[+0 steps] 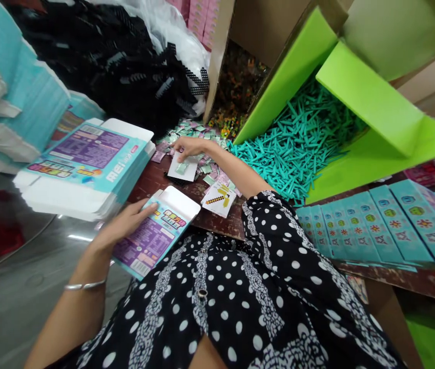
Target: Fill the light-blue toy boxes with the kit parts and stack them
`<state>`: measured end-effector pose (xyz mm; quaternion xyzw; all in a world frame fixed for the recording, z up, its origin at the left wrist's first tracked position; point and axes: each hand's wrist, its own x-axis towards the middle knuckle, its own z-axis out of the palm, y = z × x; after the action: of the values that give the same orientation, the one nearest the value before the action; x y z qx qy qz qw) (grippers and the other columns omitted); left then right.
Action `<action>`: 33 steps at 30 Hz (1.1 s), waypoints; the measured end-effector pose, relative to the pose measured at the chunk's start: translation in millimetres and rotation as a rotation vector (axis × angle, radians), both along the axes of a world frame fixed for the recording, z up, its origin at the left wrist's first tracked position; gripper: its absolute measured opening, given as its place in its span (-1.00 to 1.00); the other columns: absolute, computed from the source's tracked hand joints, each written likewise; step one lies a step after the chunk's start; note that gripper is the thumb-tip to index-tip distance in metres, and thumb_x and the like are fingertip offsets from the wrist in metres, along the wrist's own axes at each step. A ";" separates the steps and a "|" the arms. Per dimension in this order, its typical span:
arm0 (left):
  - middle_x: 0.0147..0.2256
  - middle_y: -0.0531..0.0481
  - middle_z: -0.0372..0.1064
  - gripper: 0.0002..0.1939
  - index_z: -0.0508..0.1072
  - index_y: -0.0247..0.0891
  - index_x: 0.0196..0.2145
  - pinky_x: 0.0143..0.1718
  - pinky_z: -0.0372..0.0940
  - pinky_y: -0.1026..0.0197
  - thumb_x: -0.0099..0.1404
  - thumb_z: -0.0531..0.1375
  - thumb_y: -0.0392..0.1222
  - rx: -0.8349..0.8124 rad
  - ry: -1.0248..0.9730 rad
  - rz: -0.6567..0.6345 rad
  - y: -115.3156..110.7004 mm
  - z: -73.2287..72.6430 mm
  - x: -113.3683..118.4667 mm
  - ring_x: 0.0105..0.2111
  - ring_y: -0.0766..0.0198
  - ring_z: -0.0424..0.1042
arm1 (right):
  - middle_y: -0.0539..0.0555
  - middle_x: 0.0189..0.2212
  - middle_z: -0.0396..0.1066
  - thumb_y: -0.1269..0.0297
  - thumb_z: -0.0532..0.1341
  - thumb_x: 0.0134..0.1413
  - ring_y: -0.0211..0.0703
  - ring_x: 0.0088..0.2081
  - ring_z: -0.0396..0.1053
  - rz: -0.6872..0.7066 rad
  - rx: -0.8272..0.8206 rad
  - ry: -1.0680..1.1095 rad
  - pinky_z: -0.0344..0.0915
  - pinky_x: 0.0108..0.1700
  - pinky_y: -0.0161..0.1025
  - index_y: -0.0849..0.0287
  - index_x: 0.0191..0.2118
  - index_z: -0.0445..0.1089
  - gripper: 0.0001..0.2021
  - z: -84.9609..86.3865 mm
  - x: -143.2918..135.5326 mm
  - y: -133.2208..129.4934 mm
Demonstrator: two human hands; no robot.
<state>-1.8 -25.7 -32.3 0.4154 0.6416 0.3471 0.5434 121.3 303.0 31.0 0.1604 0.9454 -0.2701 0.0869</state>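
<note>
My left hand [135,220] grips a flattened blue and purple box [151,238] near my lap, thumb on its printed face and its white end flap standing out. Over the table, my right hand [189,147] has its fingers curled closed at the top edge of a white card [187,174]. On that card lies a small pale green packet [181,168]. Part of a black gridded piece [179,180] shows under the card. A printed card with a pickaxe picture [219,200] rests beside it, close to my right forearm.
Stacked flat boxes [86,154] stand at left, with more piled behind. Black plastic pieces [125,77] heap at the back. Small green and pink packets [207,136] scatter ahead. A green bin [371,97] holds teal sticks [286,148]. Filled blue boxes [359,225] line the right.
</note>
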 end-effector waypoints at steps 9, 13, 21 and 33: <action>-0.05 -0.22 0.70 -0.06 0.60 -0.28 -0.03 -0.28 0.51 0.11 0.09 0.33 0.68 0.006 0.022 -0.014 -0.8 -2.0 -2.1 -0.19 -0.09 0.63 | -0.17 -0.59 0.18 0.53 0.47 -0.01 -0.26 -0.38 0.10 0.057 -0.017 -0.079 -0.02 -0.22 -0.25 0.18 -0.53 0.29 -0.66 -11.6 -3.5 2.6; -0.08 -0.22 0.70 -0.06 0.59 -0.28 -0.03 -0.27 0.51 0.10 0.09 0.31 0.69 0.014 0.023 -0.014 -0.5 -2.7 -2.3 -0.20 -0.10 0.62 | -0.15 -0.54 0.26 0.45 0.46 -0.01 -0.26 -0.35 0.15 0.002 -0.145 -0.014 0.06 -0.21 -0.28 0.20 -0.45 0.34 -0.75 -6.8 7.6 12.4; -0.14 -0.15 0.70 -0.09 0.62 -0.28 -0.04 -0.26 0.50 0.09 0.06 0.39 0.63 -0.004 -0.018 0.033 -0.6 -2.0 0.0 -0.25 -0.02 0.60 | -0.13 -0.47 0.27 0.44 0.42 0.00 -0.26 -0.31 0.15 -0.016 -0.075 0.103 0.04 -0.21 -0.27 0.22 -0.34 0.40 -0.82 15.3 34.7 17.8; -0.26 -0.04 0.57 -0.21 0.54 -0.27 -0.10 -0.33 0.34 0.18 0.21 0.28 0.58 0.029 0.154 0.131 -6.4 4.3 -9.8 -0.32 0.11 0.44 | -0.14 -0.44 0.26 -0.10 0.59 0.11 -0.35 -0.38 0.13 -0.211 -0.354 0.467 0.13 -0.33 -0.36 0.09 -0.27 0.19 -0.41 50.7 72.6 6.3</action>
<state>-11.6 -32.1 -28.0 0.4058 0.7022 0.3582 0.4626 193.9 309.3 81.8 0.1735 0.8561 -0.4677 -0.1348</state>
